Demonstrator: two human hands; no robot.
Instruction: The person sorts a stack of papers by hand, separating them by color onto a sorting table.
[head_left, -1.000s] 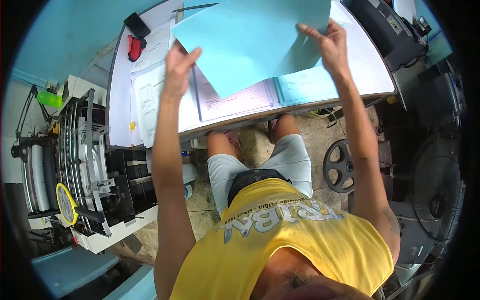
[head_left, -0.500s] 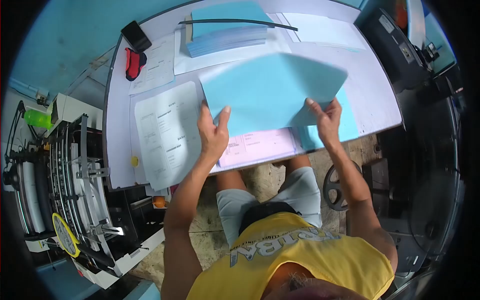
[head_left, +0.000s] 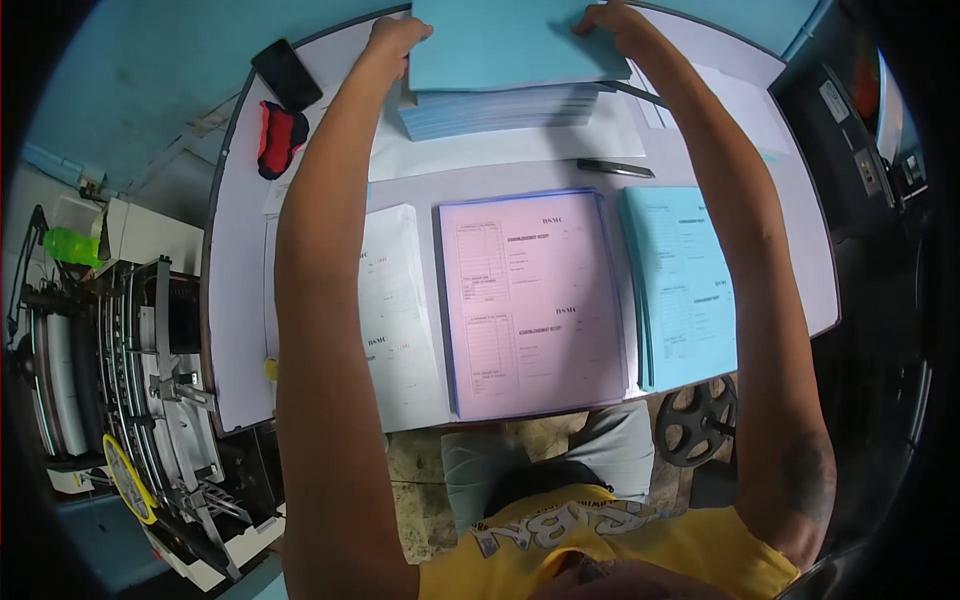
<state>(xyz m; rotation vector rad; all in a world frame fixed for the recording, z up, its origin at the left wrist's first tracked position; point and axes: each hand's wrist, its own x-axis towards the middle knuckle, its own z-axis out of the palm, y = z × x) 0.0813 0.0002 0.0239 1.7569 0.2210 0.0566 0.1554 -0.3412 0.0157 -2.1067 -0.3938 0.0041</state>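
Note:
Both of my arms reach to the back of the table. My left hand (head_left: 398, 40) is closed on the left edge of a blue sheet of paper (head_left: 515, 50), its thumb on top. At the sheet's right side, my right hand (head_left: 610, 22) grips it with the fingers bent. The sheet lies over a thick stack of paper (head_left: 500, 112) with pale blue edges; whether it touches the stack is hard to tell. Nearer my body are a pile of pink printed forms (head_left: 535, 300), a pile of blue printed forms (head_left: 690, 290) and white printed forms (head_left: 405, 310), partly behind my left arm.
A dark slim tool (head_left: 615, 168) lies behind the forms. A black strip (head_left: 635, 93) shows right of the stack. At the left stand a black phone (head_left: 287, 75) and a red-and-black object (head_left: 280, 140). Machinery (head_left: 150, 350) flanks the table's left, a handwheel (head_left: 697, 420) its right.
Both hands have carried the blue sheet away from my body to the back stack. The pink and blue forms and the dark tool, covered before, are now uncovered.

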